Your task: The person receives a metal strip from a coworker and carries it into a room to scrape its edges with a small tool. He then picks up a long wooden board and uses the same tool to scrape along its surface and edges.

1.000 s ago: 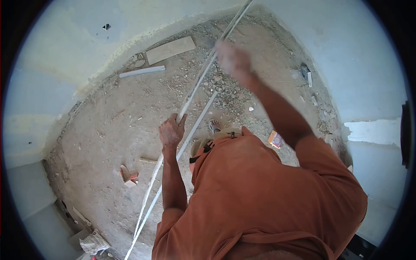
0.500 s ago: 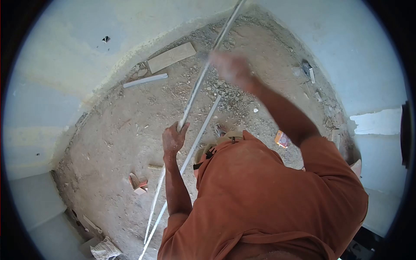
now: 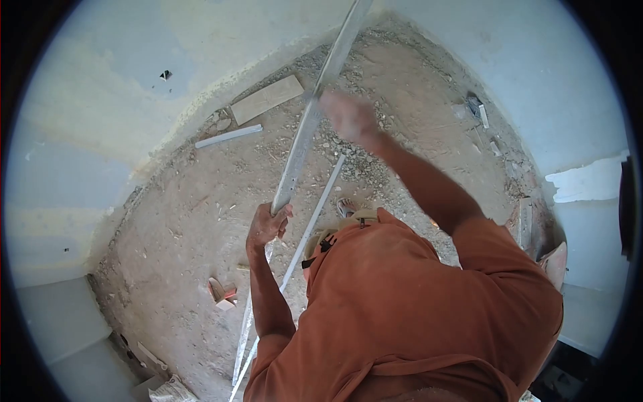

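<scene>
From the head camera, looking steeply down, the person's orange shirt (image 3: 415, 315) fills the lower right and hides much of the floor beneath it. The left hand (image 3: 268, 224) is wrapped around a long pale strip (image 3: 305, 137), fingers curled tight about it at its lower part. The strip rises steeply from that fist toward the top edge of the picture, crossing in front of the dirt floor (image 3: 187, 221). The right hand (image 3: 345, 114) is raised beside the upper part of the strip and is blurred; whether it is clasping the strip or only lying against it cannot be told.

A second strip (image 3: 315, 201) runs just right of the first, from the rubble down past the left forearm. Loose gravel (image 3: 362, 151) lies behind the right arm. Near the wall foot lie a flat board (image 3: 266, 99) and, just below it, a short pale bar (image 3: 229, 135), the two apart. Small red brick pieces (image 3: 222, 293) sit left of the left arm. A sandalled foot (image 3: 346, 206) shows just above the shirt. Pale blue walls (image 3: 87, 120) ring the floor.

No writing or label can be read.
</scene>
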